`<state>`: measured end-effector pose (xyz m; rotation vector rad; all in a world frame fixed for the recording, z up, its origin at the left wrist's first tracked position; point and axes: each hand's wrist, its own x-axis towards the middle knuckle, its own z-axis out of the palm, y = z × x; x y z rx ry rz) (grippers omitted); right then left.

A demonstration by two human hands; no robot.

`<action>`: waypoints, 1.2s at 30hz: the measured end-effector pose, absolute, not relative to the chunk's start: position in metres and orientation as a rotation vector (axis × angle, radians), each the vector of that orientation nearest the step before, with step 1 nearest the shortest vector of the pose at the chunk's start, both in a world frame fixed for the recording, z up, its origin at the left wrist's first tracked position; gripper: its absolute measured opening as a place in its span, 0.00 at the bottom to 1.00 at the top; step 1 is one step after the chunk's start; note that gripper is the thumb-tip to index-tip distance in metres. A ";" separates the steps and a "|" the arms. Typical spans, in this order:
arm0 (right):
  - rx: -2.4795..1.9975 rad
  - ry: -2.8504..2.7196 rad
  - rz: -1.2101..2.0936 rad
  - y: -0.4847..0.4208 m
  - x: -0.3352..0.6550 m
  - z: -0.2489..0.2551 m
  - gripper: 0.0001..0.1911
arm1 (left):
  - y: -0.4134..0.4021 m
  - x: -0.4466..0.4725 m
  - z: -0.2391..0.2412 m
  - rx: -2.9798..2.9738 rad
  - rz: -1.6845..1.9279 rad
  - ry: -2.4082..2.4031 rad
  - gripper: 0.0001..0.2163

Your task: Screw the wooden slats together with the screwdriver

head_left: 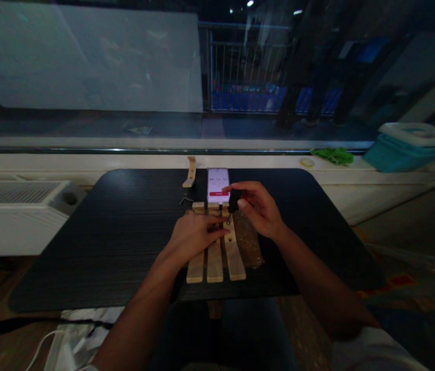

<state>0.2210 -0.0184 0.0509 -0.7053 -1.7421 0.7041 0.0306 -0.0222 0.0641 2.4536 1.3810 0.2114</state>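
Right grip point(259, 208) holds a dark screwdriver point(234, 201) over a wooden strip point(236, 264).
The strip lies just below that grip, on the desk point(117, 247); left grip point(194, 232) rests beside the tool's tip, whether pinching anything I cannot tell. Seemingly a screw-driving step, calling next for steady, upright turning.
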 end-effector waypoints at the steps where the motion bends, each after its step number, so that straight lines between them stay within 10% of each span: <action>1: -0.701 -1.739 0.748 -0.019 0.221 0.052 0.16 | -0.022 0.031 0.064 2.453 0.216 1.374 0.15; 36: -0.747 -1.790 0.556 -0.017 0.220 0.052 0.17 | -0.023 0.031 0.065 2.456 0.190 1.383 0.14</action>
